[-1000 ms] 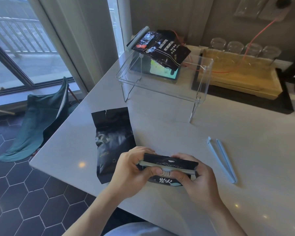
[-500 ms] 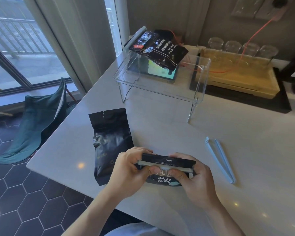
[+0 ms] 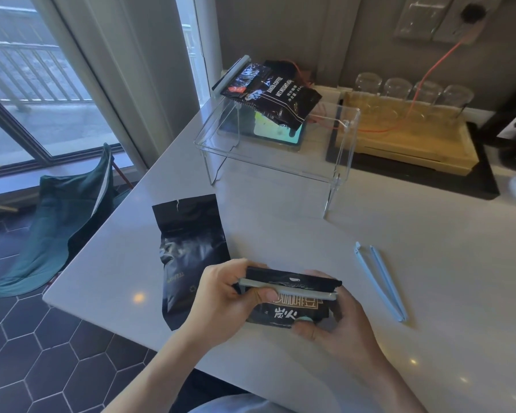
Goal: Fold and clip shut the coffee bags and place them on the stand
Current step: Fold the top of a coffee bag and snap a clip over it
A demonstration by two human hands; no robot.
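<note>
Near the table's front edge I hold a small black coffee bag [image 3: 292, 312] with white characters in both hands. A pale grey-green clip [image 3: 286, 290] runs across its folded top. My left hand [image 3: 221, 296] grips the bag's left end and the clip; my right hand [image 3: 340, 320] grips the right end. A plain black coffee bag [image 3: 188, 251] lies flat, unclipped, to the left. A printed black bag [image 3: 271, 99], clipped along its top, rests on the clear acrylic stand [image 3: 337, 171] at the back. A light blue clip [image 3: 382, 281] lies open on the table to the right.
A tablet [image 3: 277, 134] lies under the stand. Behind it to the right sit a wooden tray [image 3: 405, 141] on a black mat, upturned glasses [image 3: 411, 90] and an orange cable [image 3: 435, 67]. The table's left edge [image 3: 108, 228] drops to a tiled floor with a green folding chair [image 3: 66, 216].
My hands stay on the small bag with the clip across its top; my right thumb has shifted lower on the bag's front. The view has moved only slightly.
</note>
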